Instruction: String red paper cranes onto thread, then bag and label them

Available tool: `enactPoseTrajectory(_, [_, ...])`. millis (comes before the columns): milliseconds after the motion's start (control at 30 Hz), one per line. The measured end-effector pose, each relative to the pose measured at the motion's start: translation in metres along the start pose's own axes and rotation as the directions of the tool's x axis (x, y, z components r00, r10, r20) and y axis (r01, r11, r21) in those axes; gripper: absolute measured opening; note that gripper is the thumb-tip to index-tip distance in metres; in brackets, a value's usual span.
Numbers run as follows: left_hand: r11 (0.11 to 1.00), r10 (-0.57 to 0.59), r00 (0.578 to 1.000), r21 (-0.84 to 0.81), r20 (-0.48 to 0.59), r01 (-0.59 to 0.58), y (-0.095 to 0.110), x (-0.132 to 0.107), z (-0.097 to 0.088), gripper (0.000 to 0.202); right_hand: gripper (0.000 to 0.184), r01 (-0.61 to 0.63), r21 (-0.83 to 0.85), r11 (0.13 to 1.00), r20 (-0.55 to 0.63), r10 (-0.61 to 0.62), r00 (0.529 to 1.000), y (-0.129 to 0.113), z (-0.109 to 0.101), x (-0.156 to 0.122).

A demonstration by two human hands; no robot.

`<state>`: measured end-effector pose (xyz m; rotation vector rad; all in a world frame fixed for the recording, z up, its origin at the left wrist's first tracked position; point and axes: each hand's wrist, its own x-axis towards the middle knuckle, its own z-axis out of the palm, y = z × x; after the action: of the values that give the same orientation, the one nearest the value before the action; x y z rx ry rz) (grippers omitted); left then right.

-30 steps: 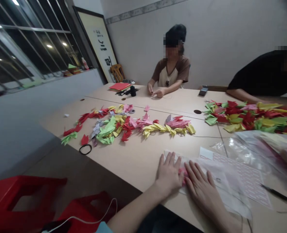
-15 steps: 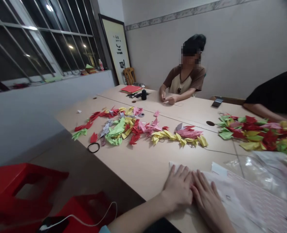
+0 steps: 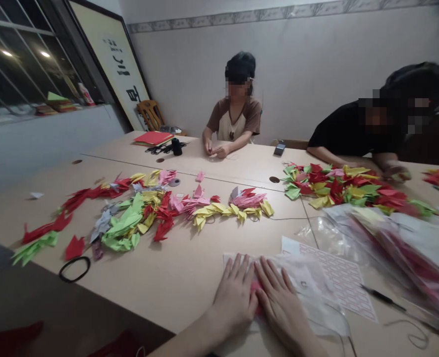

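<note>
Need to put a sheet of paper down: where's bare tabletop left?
Bare tabletop lies between the paper cranes and your left hand, right of the black elastic band. More shows below the far person's hands. The right side is crowded: crane pile, plastic bags.

Left hand (image 3: 235, 296) and right hand (image 3: 280, 311) flat, side by side
</note>
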<state>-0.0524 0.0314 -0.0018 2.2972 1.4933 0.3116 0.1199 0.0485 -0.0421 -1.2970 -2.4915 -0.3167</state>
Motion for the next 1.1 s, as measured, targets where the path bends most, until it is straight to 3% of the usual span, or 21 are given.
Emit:
enactPoseTrajectory(100, [0.999, 0.017, 0.995, 0.037, -0.098, -0.013, -0.015, -0.006, -0.016, 0.059, 0.062, -0.001, 0.01, 1.0, -0.036, 0.002, 0.999, 0.0, -0.003, 0.0])
enactPoseTrajectory(167, [0.994, -0.031, 0.964, 0.09, -0.263, 0.057, -0.038, -0.01, -0.035, 0.049, 0.062, -0.002, 0.026, 1.0, -0.048, 0.004, 0.999, 0.0, -0.004, 0.0])
enactPoseTrajectory(233, [0.975, -0.116, 0.885, 0.117, -0.452, 0.188, -0.069, -0.014, -0.057, 0.041, 0.063, 0.001, 0.045, 0.999, -0.044, 0.001, 0.999, 0.001, -0.005, -0.001])
enactPoseTrajectory(333, [0.886, -0.277, 0.711, 0.114, -0.647, 0.45, -0.117, -0.019, -0.085, 0.037, 0.063, 0.013, 0.063, 0.998, -0.031, -0.011, 0.999, 0.002, -0.005, -0.001])
enactPoseTrajectory(433, [0.822, -0.364, 0.647, 0.095, -0.67, 0.562, -0.152, -0.023, -0.094, 0.039, 0.063, 0.014, 0.077, 0.997, -0.026, -0.012, 1.0, 0.003, -0.005, -0.002])
enactPoseTrajectory(567, [0.825, -0.397, 0.665, 0.071, -0.632, 0.56, -0.165, -0.03, -0.091, 0.035, 0.064, -0.021, 0.12, 0.993, -0.032, 0.025, 0.999, 0.005, -0.006, -0.002])
enactPoseTrajectory(700, [0.871, -0.396, 0.695, -0.005, -0.601, 0.492, -0.156, -0.044, -0.089, 0.032, 0.062, -0.017, 0.155, 0.988, -0.06, 0.027, 0.998, 0.005, -0.008, -0.003])
enactPoseTrajectory(900, [0.902, -0.424, 0.731, -0.173, -0.535, 0.396, -0.12, -0.073, -0.081, 0.031, 0.044, -0.046, 0.145, 0.988, -0.034, 0.051, 0.998, -0.001, -0.035, 0.013])
enactPoseTrajectory(1000, [0.893, -0.447, 0.755, -0.287, -0.48, 0.347, -0.097, -0.081, -0.071, 0.031, 0.035, -0.017, 0.262, 0.965, -0.071, 0.037, 0.997, -0.012, -0.055, 0.035])
enactPoseTrajectory(1100, [0.884, -0.444, 0.798, -0.346, -0.407, 0.315, -0.075, -0.085, -0.062, 0.035, 0.03, 0.031, 0.364, 0.931, -0.031, -0.021, 0.999, -0.028, -0.066, 0.062])
